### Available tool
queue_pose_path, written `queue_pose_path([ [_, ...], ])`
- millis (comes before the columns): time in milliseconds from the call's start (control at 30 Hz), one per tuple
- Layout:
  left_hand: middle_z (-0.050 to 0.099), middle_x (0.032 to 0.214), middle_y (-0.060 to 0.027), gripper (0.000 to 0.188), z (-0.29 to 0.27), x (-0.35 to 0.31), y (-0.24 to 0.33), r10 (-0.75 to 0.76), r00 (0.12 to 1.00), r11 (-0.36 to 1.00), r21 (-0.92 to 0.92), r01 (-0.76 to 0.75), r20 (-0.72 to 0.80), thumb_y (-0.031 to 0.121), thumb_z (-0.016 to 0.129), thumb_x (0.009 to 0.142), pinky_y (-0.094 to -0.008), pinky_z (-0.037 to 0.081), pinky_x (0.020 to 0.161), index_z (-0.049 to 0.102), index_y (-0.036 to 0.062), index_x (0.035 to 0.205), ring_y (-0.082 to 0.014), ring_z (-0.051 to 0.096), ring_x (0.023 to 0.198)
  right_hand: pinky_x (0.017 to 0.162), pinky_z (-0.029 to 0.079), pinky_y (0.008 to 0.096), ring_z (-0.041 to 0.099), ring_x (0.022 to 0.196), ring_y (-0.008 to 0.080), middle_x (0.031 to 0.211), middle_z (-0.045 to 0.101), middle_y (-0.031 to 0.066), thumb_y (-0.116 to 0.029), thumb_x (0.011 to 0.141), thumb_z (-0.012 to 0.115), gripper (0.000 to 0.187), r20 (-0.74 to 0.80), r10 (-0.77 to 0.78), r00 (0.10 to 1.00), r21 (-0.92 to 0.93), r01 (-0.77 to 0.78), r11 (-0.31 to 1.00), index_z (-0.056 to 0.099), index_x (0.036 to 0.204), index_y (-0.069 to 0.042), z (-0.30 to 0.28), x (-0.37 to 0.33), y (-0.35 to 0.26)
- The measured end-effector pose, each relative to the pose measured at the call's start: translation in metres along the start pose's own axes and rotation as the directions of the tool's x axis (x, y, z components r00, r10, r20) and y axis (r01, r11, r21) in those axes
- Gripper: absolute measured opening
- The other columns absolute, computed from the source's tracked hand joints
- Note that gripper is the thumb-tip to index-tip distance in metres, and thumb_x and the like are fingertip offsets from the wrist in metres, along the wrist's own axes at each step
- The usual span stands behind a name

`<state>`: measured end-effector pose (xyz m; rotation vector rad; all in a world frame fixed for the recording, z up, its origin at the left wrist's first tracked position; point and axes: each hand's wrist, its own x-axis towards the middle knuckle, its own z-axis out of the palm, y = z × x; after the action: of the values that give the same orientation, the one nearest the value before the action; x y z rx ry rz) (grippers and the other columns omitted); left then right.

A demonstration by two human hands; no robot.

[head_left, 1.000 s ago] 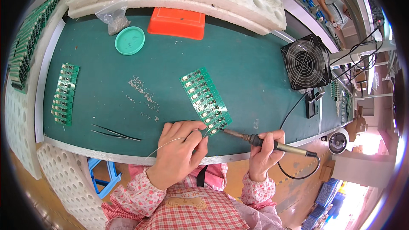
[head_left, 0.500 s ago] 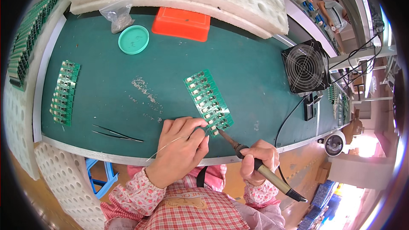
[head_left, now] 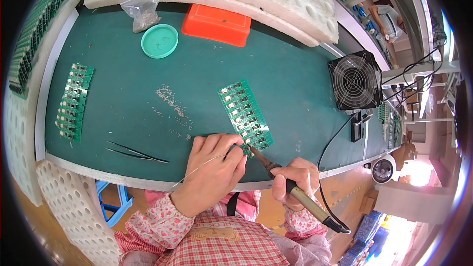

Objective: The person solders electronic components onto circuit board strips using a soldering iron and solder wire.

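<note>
My right hand (head_left: 297, 181) is closed around the handle of a soldering iron (head_left: 311, 202). The iron's tip rests at the near end of a green circuit board panel (head_left: 245, 113), which carries rows of small white and black parts. Pinched in my left hand (head_left: 213, 168) is a thin solder wire (head_left: 198, 168), its tail trailing back over the hand. The left fingertips are at the panel's near left corner, close to the iron's tip. My fingers partly hide that corner and the wire's front end.
Black tweezers (head_left: 138, 153) and another board panel (head_left: 75, 103) lie to the left. Tiny loose parts (head_left: 170, 101) are scattered mid-mat. Farther back are a turquoise lid (head_left: 159, 41), a plastic bag (head_left: 144, 15) and a red box (head_left: 216, 24). A fan (head_left: 354, 80) stands at right; a person (head_left: 387, 19) is beyond.
The whole view has shifted slightly. Against the panel, the iron's tip has moved a little up and left, nearer my left fingertips. Both hands keep their holds.
</note>
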<state>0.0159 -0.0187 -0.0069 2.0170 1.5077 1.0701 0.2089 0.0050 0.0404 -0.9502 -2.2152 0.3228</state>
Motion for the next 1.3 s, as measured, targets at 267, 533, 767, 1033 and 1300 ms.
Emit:
queue_pose_path([
  [267,0.063,0.113,-0.0025,0.016,0.000,-0.001,0.000,-0.001,1.000,1.000,0.006,0.001,-0.001,0.009,0.073,0.081,-0.0394,0.041,0.080,0.058,0.0054,0.079,-0.0239,0.059,0.097,0.040,0.035,0.0312,0.047,0.042,0.0161,0.057,0.052,0.0001,-0.004,0.077,0.073,0.015,0.015,-0.143,0.990,0.003,0.142,0.990,0.063,0.088,-0.004,0.003,0.005,0.002],
  [533,0.065,0.111,-0.0028,0.017,-0.001,0.000,0.000,-0.001,1.000,1.000,-0.031,0.001,-0.020,0.007,0.073,0.079,-0.0387,0.041,0.080,0.056,0.0057,0.077,-0.0239,0.060,0.096,0.039,0.031,0.0297,0.040,0.040,0.0138,0.054,0.042,-0.0023,-0.004,0.073,0.073,0.017,0.125,-0.237,0.963,-0.081,0.248,0.965,0.062,0.087,-0.004,0.002,0.007,-0.006],
  [767,0.067,0.110,-0.0037,0.017,-0.001,-0.001,-0.002,-0.021,0.999,0.998,-0.055,0.019,-0.036,0.007,0.072,0.079,-0.0390,0.042,0.080,0.056,0.0064,0.075,-0.0244,0.062,0.095,0.042,0.039,0.0317,0.050,0.043,0.0176,0.059,0.056,0.0011,-0.007,0.081,0.071,0.011,-0.101,-0.032,0.994,-0.011,0.031,0.999,0.061,0.086,-0.005,0.000,-0.004,0.001],
  [1033,0.067,0.109,-0.0042,0.017,0.000,0.001,0.000,-0.014,1.000,1.000,-0.016,0.014,-0.018,0.008,0.073,0.079,-0.0393,0.041,0.079,0.057,0.0065,0.073,-0.0242,0.061,0.094,0.048,0.045,0.0290,0.055,0.046,0.0154,0.065,0.067,0.0094,-0.006,0.092,0.063,0.012,-0.178,0.375,0.910,0.227,-0.333,0.915,0.053,0.088,-0.002,0.003,-0.022,0.015],
  [1300,0.066,0.108,-0.0041,0.017,0.000,0.003,0.001,-0.006,1.000,1.000,0.011,0.007,-0.016,0.008,0.073,0.078,-0.0392,0.039,0.077,0.058,0.0063,0.074,-0.0240,0.060,0.092,0.050,0.046,0.0273,0.057,0.049,0.0129,0.068,0.070,0.0102,-0.007,0.094,0.062,0.012,-0.195,0.445,0.874,0.312,-0.375,0.873,0.054,0.086,-0.001,0.011,-0.024,0.020],
])
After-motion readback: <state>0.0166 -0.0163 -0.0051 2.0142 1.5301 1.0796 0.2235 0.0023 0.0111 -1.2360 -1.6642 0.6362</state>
